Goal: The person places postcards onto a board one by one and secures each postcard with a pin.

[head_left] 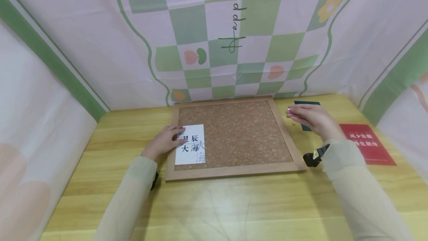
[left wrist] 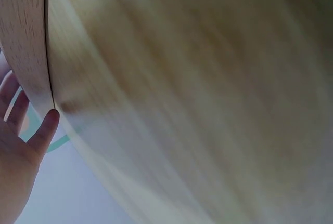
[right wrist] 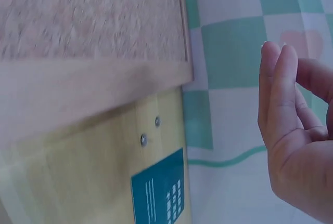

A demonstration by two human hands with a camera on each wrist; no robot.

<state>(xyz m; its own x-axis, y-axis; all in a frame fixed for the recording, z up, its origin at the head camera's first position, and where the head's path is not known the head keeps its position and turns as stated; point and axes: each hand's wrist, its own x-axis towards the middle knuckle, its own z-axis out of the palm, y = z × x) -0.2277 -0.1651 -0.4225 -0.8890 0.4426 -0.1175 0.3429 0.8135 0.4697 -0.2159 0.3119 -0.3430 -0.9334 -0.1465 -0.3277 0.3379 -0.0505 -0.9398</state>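
Observation:
A white card [head_left: 189, 155] with black Chinese characters lies on the left part of a wood-framed cork board [head_left: 240, 137]. My left hand [head_left: 166, 140] rests at the card's left edge, its fingertips on the card. In the left wrist view, that hand [left wrist: 21, 146] shows spread fingers beside the board's frame. Raised past the board's right edge, my right hand [head_left: 312, 118] has its thumb and fingers drawn together. A tiny bright thumbtack [head_left: 289, 109] seems pinched at the fingertips, mostly hidden. Two metal thumbtacks [right wrist: 143, 140] lie on the table beyond the frame.
A dark teal card [head_left: 305, 127] lies under the right hand, right of the board. Farther right is a red card [head_left: 381, 153] with white characters. Behind the wooden table [head_left: 214, 207] hangs a green-and-white checked cloth [head_left: 224, 55].

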